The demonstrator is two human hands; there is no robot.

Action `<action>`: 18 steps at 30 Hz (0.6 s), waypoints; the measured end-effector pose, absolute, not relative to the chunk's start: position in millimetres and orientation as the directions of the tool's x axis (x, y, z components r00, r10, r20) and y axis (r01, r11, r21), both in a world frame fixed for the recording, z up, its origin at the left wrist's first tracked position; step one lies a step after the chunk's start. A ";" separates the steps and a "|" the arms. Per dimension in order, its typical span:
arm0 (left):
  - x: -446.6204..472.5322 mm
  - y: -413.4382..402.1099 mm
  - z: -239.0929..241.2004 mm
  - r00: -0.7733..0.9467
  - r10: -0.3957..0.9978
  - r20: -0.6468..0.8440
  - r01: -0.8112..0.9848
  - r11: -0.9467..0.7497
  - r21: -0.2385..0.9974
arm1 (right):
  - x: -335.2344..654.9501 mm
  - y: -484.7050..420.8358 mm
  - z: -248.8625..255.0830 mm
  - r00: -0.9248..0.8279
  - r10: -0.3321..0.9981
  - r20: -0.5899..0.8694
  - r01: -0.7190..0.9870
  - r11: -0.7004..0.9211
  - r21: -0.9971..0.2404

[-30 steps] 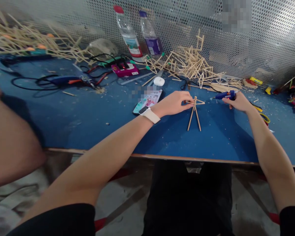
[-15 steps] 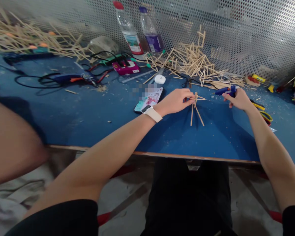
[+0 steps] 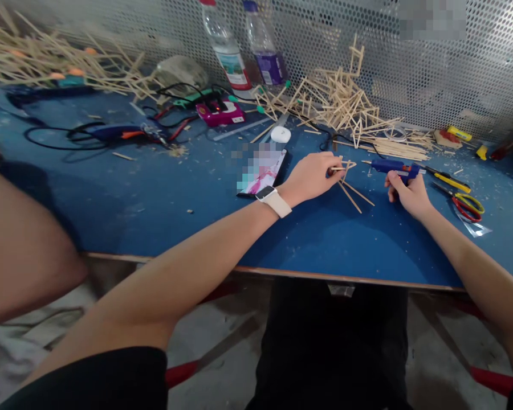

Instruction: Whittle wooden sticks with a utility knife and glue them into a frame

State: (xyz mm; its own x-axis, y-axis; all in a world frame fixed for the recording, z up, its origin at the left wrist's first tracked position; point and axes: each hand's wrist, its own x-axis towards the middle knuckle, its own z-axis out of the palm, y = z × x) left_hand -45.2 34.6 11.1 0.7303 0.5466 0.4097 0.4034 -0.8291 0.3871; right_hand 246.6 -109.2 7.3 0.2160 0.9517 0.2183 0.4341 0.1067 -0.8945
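Observation:
My left hand, with a watch on its wrist, pinches a small frame of thin wooden sticks. Two long sticks of the frame slant down to the right, and shorter ones cross near my fingertips. My right hand is wrapped round the handle of a blue hot glue gun. Its nozzle points left toward the stick frame, with a gap between them. A phone lies on the blue table beside my left wrist.
Loose sticks are heaped against the perforated metal panel. Two bottles stand behind a magenta power strip. Scissors lie right of my right hand. Another glue gun lies at left, near another person's arm.
The stick frame has tilted, its long sticks swinging to the right. The glue gun now shows more of its body, its nozzle slightly further left. The view has shifted a little.

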 end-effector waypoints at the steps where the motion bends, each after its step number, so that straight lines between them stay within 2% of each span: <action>1: -45.0 34.1 11.2 0.725 0.555 0.408 0.409 -0.823 0.394 | 244.8 -110.8 3.7 0.190 0.960 0.208 0.443 0.105 -0.890; 4: -44.0 32.7 10.9 0.709 0.573 0.411 0.406 -0.808 0.426 | 240.1 -111.3 -1.0 0.130 0.973 0.190 0.464 0.110 -0.879; 10: -39.8 29.2 7.8 0.670 0.610 0.423 0.419 -0.781 0.463 | 235.7 -106.9 -3.1 0.145 0.970 0.193 0.501 0.096 -0.860; 18: -31.1 21.7 10.9 0.662 0.631 0.405 0.474 -0.771 0.426 | 231.2 -106.9 -3.6 0.166 0.962 0.215 0.580 0.081 -0.811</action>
